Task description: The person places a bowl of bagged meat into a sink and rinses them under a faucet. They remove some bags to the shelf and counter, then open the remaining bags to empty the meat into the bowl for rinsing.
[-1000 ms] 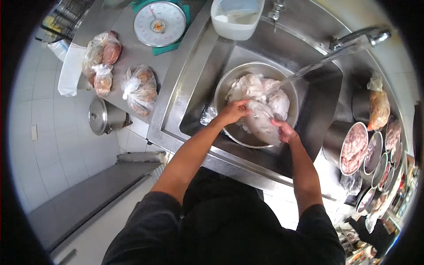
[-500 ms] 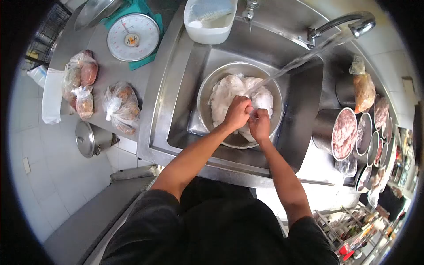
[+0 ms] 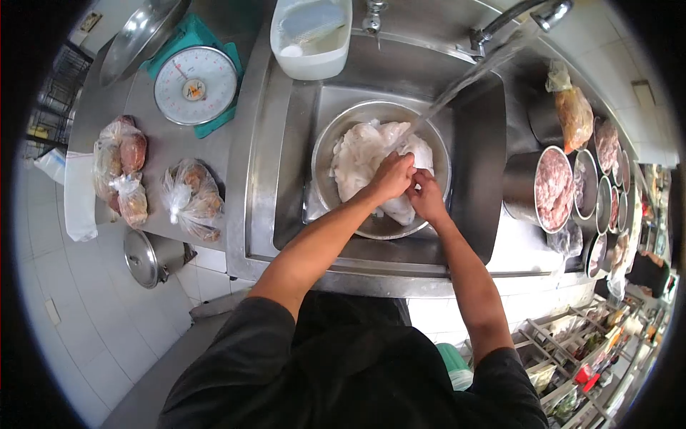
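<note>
A round metal bowl (image 3: 321,196) sits in the steel sink. Inside it lies a bulky, wet, whitish mass (image 3: 357,154), perhaps meat or a filled clear bag; its exact kind does not show. My left hand (image 3: 394,176) is closed above the right part of this mass, fingertips pinched together. Right beside it, my right hand (image 3: 427,196) is closed too, its fingers meeting the left ones. Whatever they pinch is hidden between the fingers. From the tap (image 3: 552,16), a stream of water (image 3: 457,87) runs down into the bowl close to my left hand.
Left of the sink are a dial scale (image 3: 195,86) and bagged meat (image 3: 191,200). A white plastic tub (image 3: 311,57) stands at the sink's back edge. To the right are several metal pots, one with ground-looking meat (image 3: 554,189). Another person (image 3: 649,273) is far right.
My view has shifted, so the sink and counter appear slightly further left. Both hands stay closed over the bowl, with my right hand's fingers angled a little differently.
</note>
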